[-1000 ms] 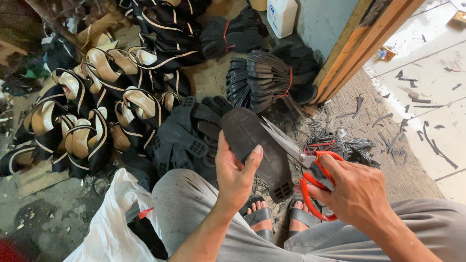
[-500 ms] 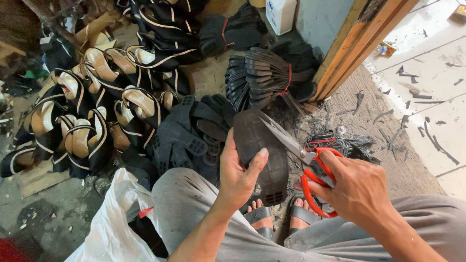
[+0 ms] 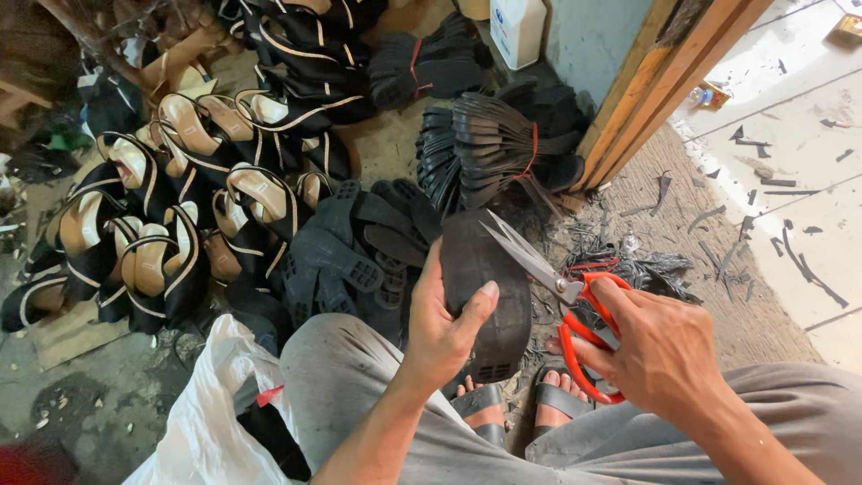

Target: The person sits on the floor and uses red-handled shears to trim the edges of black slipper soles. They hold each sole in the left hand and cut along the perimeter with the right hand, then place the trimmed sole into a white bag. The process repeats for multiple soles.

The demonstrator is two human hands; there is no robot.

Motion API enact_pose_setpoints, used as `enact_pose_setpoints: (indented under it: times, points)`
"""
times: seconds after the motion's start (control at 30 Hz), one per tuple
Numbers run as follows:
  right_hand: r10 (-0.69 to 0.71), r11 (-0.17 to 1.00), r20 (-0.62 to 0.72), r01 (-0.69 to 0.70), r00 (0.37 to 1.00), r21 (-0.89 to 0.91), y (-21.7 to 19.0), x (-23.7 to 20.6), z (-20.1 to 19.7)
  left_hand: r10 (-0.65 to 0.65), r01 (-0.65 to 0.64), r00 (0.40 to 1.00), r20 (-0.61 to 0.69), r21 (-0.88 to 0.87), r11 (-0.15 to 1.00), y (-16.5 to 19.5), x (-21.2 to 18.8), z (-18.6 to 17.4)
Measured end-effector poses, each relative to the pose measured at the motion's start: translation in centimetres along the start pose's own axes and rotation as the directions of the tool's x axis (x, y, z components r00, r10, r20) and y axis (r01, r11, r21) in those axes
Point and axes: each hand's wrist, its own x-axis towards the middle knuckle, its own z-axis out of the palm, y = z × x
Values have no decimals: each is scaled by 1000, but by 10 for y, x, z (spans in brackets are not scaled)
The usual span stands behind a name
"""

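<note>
A: We've got the sole [image 3: 480,296] pinched in our left hand [image 3: 444,328] over the knees, scissors [image 3: 561,301] spread at its edge.
B: Yeah, right hand [image 3: 660,350] gripping the handles — we'd cut slow, thumb clear.

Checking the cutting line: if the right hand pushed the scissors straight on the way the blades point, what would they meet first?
Most likely the black sole that the left hand holds: the right hand's scissors aim up-left, open blades at its edge. Contact is unclear.

Left hand [image 3: 444,328] fingers curled in a grip (thumb up); right hand [image 3: 660,350] clenched.
</note>
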Motion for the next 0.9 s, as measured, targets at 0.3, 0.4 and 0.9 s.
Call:
enact_pose_setpoints:
  times: [0.3,0.4,0.9]
  points:
    - [-26,999,2,26,1000,33,15,-1,7,-48,48,999,-1,-13,999,-8,4,-4]
    - [37,998,47,-34,998,-45,16,0,7,-28,27,1000,3,40,999,-4,6,-9]
    - [-172,980,-80,162,982,-112,28,0,-1,-93,60,980,178,184,981,13,10,-27]
